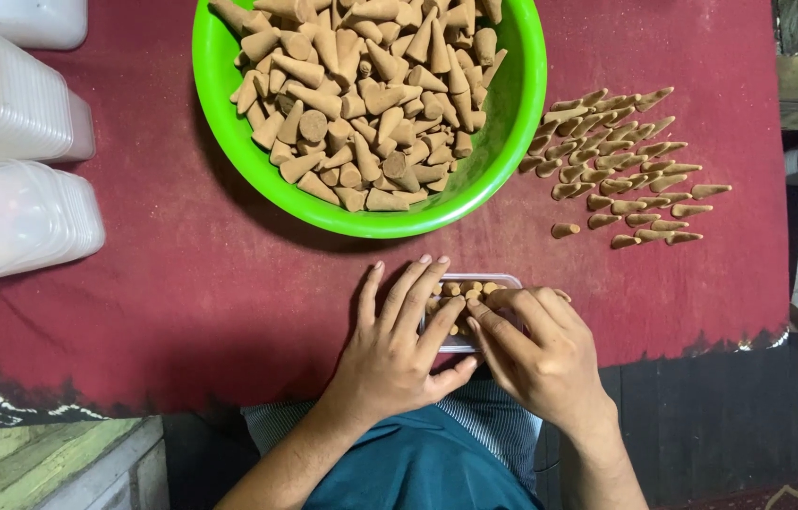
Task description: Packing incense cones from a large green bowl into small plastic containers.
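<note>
Far to the left of the hands, stacks of clear plastic boxes point(12, 212) lie on their sides on the red tabletop point(182, 283), nested so that they take little room and stay within reach. Up and ahead of both hands sits a green bowl point(517, 104) heaped with brown cones point(361, 85), its wall keeping the loose pile together. Close to the body, the left hand point(394, 354) lies flat with fingers spread narrowly over the left end of a small clear box point(503, 280), apparently steadying it. That box rests on the tabletop between the two hands and already holds several cones standing side by side. The right hand point(536, 354) meets it from the other side, its fingers curled over the box and pinched near a cone; whether it grips that cone I cannot tell, as the fingertips cover it. Ahead and to the right of the right hand, a loose patch of cones point(621, 161) lies spread flat, all pointing much the same way, which makes single pieces easy to pick.
</note>
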